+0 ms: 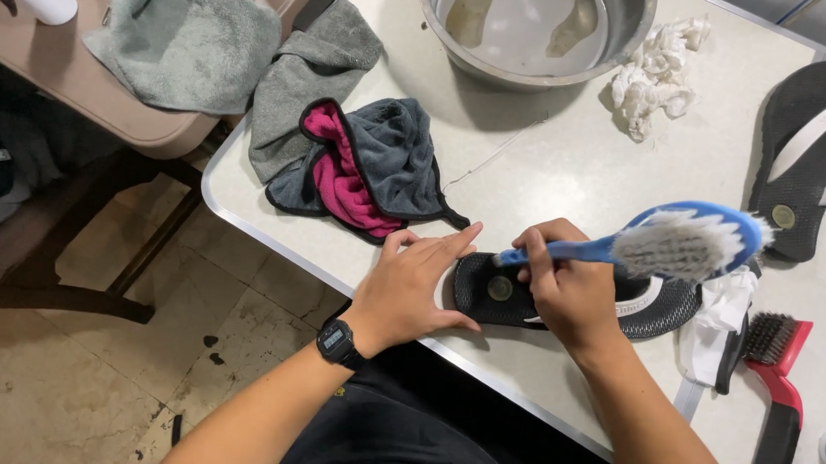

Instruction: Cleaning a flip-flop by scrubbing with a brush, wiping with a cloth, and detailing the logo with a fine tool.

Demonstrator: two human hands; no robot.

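Observation:
A black flip-flop with white straps lies near the table's front edge. My left hand presses flat on its heel end, fingers together, a black digital watch on the wrist. My right hand grips the handle of a blue scrub brush, whose white bristles face up above the flip-flop's toe end.
A second black flip-flop lies at the right. A steel bowl with water stands at the back, crumpled white paper beside it. Grey and pink cloths lie at the left, a red-handled brush and a white rag at the right.

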